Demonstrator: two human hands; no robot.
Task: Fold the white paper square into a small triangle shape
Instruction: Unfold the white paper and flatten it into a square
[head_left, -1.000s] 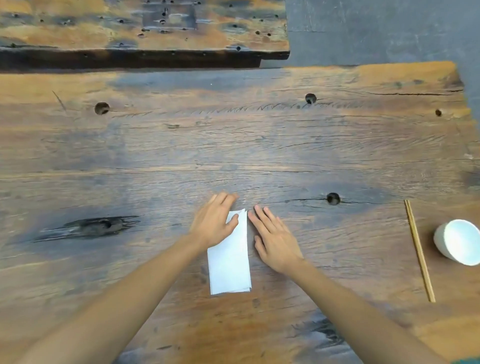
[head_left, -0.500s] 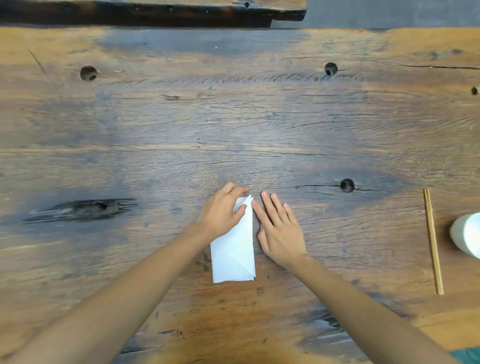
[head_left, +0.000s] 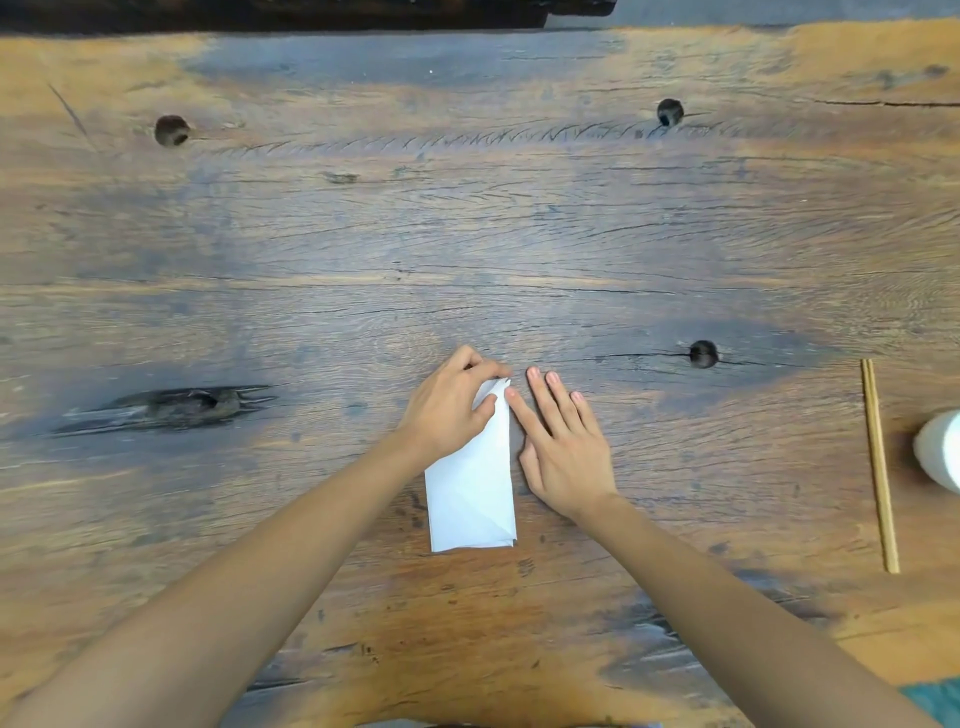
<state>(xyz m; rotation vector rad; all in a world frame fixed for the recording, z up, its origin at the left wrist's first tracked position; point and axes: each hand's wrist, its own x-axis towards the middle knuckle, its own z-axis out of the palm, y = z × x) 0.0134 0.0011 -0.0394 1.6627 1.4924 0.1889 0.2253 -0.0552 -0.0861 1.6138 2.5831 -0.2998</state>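
On the worn wooden counter (head_left: 467, 234), the left hand (head_left: 447, 410) pinches the white paper (head_left: 472, 488) at its 12 o'clock corner; the right hand (head_left: 563, 447) lies open and flat at 3 o'clock. Align edges before creasing.

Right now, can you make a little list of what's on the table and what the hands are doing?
paper: white paper, folded narrow, lying flat
left hand: left hand pinching the paper's far corner
right hand: right hand flat on the table, beside the paper
table: worn wooden table
chopsticks: chopsticks, far right
cup: white cup, at right edge
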